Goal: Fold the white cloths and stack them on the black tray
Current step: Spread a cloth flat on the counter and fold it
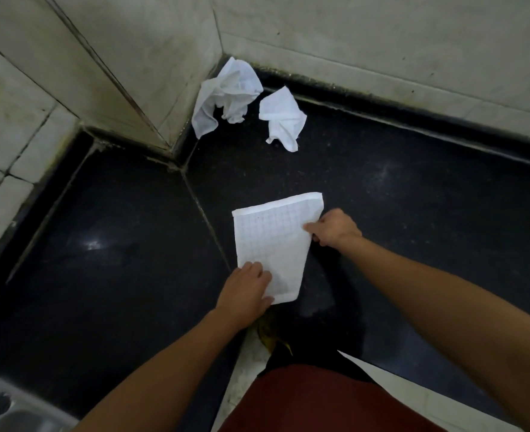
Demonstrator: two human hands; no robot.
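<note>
We record one folded cloth (276,244): white, faint grid weave, a flat rectangle over the dark speckled surface (413,213). The right hand (335,227) pinches its right edge, fingers curled. The left hand (245,288) covers its near left corner, fingers on top; whether it grips or only presses, we cannot tell. Beyond the folded cloth, a larger crumpled cloth (223,95) and a smaller crumpled cloth (284,118) lie against the tiled wall (382,42). Near left of it sits a steel sink (5,406).

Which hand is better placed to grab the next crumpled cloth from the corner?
Probably the right hand: it sits farther forward at the folded cloth, closer to the nearer crumpled cloth than the left hand.
</note>
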